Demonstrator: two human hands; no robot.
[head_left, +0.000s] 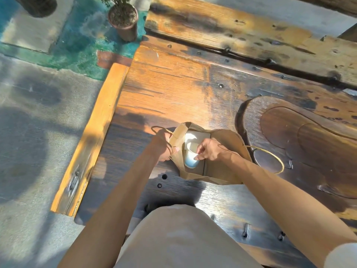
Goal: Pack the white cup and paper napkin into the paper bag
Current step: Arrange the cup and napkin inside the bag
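A brown paper bag (pixel 222 171) stands open on the wooden table. Inside it a white paper napkin (pixel 199 135) lies flat on the bottom. The white cup (pixel 190 161) is inside the bag over the napkin, tilted on its side. My right hand (pixel 211 150) reaches into the bag and pinches the cup's rim with its fingertips. My left hand (pixel 163 147) grips the bag's left edge and its string handle, holding the mouth open. The bag's other string handle (pixel 278 161) loops out to the right.
The dark, weathered wooden table (pixel 173 89) has a carved wooden tray (pixel 309 136) at the right. A potted plant (pixel 123 20) stands on the floor beyond the table's far left corner. A bench plank (pixel 92 132) runs along the left edge.
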